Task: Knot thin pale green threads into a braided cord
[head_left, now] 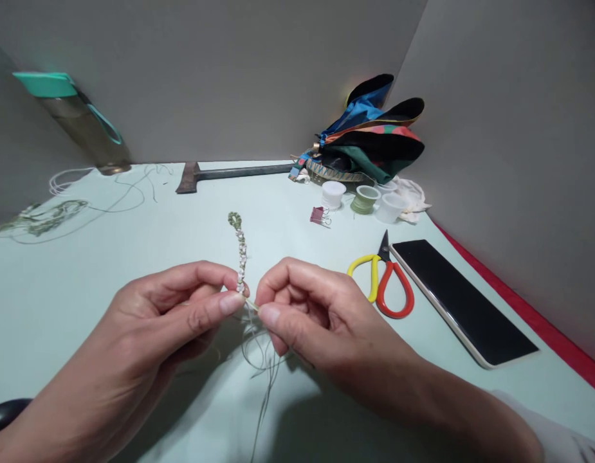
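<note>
While 2 hands [170, 321] [321, 315] nearly meet, fingertips pinch closed — braided cord [241, 257] and strands [251, 305].

The left fingers [229, 302] pinch the green-and-white braided cord [242, 254] near its lower end; just beside them, the right fingers [273, 314] grip its loose strands. Over to their right, scissors [393, 289] lie beside a phone [464, 299].
</note>
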Available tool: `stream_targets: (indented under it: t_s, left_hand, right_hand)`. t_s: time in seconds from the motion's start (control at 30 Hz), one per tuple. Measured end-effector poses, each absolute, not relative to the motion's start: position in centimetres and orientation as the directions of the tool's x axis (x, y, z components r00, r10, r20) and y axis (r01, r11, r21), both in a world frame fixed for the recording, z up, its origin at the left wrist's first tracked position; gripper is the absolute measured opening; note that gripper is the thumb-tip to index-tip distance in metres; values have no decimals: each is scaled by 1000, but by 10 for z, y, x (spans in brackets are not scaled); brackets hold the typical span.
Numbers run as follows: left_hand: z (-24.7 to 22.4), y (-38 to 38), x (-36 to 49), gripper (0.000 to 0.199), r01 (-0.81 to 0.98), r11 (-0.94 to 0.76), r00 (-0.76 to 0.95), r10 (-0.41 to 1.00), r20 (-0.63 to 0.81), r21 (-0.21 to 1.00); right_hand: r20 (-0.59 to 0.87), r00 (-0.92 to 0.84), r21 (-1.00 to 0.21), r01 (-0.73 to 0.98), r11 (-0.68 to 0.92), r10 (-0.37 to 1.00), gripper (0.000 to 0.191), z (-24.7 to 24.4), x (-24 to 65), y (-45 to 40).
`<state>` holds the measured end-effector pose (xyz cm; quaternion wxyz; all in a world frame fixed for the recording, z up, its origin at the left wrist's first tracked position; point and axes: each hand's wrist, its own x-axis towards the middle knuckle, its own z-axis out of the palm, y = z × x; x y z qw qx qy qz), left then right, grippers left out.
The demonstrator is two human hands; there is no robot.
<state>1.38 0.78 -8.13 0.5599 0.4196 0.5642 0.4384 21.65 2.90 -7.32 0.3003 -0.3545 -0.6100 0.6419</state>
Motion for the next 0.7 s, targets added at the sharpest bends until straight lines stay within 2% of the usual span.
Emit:
stream_targets:
  t_s: [0.2,0.3,0.4,0.7]
  left_hand:
    - [-78,8,11,19,27,133,2,991,-133,991]
    - [-75,6,13,25,4,200,20,980,-200,980]
    - [-73,3,15,26,-101,261,37,965,-259,960]
    - [-74,-1,16,25,-115,282,94,958,-272,952]
  right_hand:
    - [-58,-544,-998,25,-54,837,11,-72,216,29]
    - [-30,-541,-1000,23,-21,841,11,-72,217,29]
    - [2,-530,-1000,10,8,848,11,-73,217,26]
    - [115,-435,-993,-33,112,893,11,-75,213,25]
